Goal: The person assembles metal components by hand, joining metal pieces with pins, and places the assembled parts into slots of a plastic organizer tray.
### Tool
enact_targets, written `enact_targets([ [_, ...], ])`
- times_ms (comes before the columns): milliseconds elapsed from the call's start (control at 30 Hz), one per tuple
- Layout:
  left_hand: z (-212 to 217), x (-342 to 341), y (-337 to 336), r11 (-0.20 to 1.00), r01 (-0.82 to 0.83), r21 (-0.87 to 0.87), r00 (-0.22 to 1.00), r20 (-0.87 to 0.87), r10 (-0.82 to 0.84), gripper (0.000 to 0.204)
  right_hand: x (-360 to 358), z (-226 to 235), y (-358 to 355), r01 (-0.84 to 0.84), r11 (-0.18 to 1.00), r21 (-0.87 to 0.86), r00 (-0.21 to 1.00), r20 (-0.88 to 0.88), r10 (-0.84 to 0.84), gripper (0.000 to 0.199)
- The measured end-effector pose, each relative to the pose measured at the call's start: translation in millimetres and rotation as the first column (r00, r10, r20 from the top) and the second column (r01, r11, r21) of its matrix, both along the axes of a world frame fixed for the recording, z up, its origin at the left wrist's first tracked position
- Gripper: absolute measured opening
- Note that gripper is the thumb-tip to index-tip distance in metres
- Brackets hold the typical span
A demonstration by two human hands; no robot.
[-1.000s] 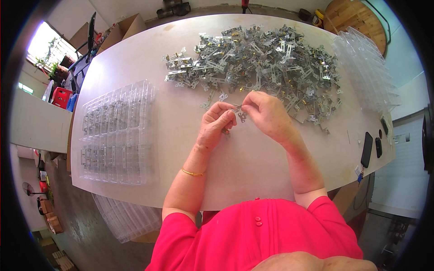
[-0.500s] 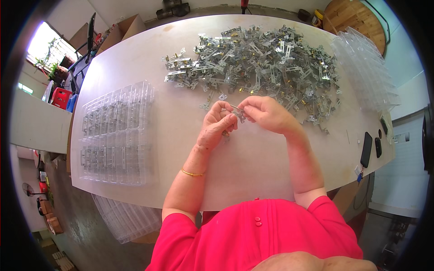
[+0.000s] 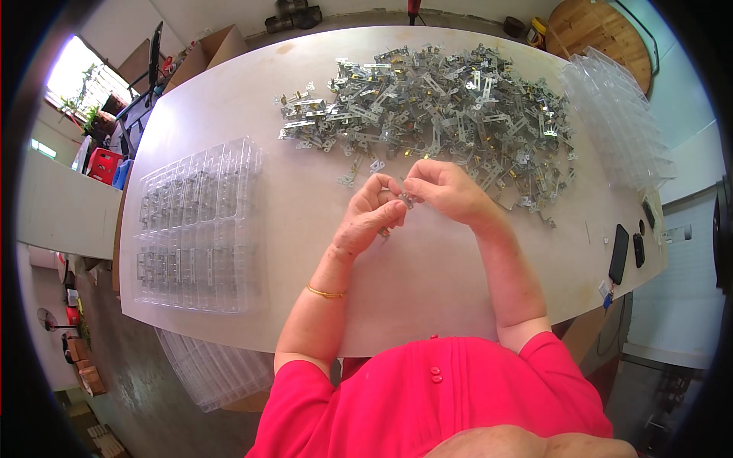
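Observation:
Both my hands meet over the middle of the white table (image 3: 427, 275). My left hand (image 3: 370, 217) and my right hand (image 3: 447, 191) pinch the same small silver metal bracket (image 3: 405, 201) between their fingertips. Just beyond them spreads a wide heap of similar metal brackets (image 3: 443, 114). A few loose brackets (image 3: 359, 172) lie apart, left of the hands. A thin gold bangle sits on my left wrist.
Clear plastic compartment trays (image 3: 195, 225) lie at the table's left, with metal parts in their cells. More clear trays (image 3: 618, 122) are stacked at the far right. A black phone (image 3: 618, 253) and a small dark object (image 3: 638, 250) lie near the right edge. Another tray stack (image 3: 214, 370) sits below the table.
My hands have stayed together over the same spot, with the fingers shifting slightly around the small bracket. Nothing else has moved.

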State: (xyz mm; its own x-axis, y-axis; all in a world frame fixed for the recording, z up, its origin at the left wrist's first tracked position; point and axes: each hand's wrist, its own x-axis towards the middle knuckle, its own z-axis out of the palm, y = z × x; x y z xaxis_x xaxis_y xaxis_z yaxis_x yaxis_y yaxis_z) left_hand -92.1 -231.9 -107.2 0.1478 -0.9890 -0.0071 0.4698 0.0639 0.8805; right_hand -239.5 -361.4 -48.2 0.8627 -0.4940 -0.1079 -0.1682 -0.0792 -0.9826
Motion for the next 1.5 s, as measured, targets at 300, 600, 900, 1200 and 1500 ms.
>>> enact_targets([
  [300, 1, -9, 1, 0.994, 0.076, 0.08, 0.99, 0.113, -0.084, 0.028, 4, 4, 1, 0.229, 0.97, -0.084, 0.97, 0.101, -0.22, 0.016],
  [600, -6, -14, -3, 0.976, -0.218, -0.029, 0.949, 0.226, 0.219, 0.022, -2, 19, 16, 0.083, 0.956, -0.283, 0.996, 0.036, -0.076, 0.015],
  [900, -10, -21, -4, 0.923, -0.299, -0.241, 0.793, 0.475, 0.381, 0.025, -2, 5, 13, 0.091, 0.966, -0.243, 0.996, -0.002, -0.094, 0.018],
  [1200, -8, -16, -2, 0.97, -0.185, -0.156, 0.94, 0.26, 0.221, 0.038, 3, 11, 12, 0.18, 0.974, -0.135, 0.982, 0.082, -0.17, 0.017],
  [1500, 0, -11, -1, 0.987, 0.101, -0.125, 0.99, -0.084, -0.112, 0.061, 2, 11, 8, 0.207, 0.965, -0.16, 0.978, 0.06, -0.2, 0.016],
])
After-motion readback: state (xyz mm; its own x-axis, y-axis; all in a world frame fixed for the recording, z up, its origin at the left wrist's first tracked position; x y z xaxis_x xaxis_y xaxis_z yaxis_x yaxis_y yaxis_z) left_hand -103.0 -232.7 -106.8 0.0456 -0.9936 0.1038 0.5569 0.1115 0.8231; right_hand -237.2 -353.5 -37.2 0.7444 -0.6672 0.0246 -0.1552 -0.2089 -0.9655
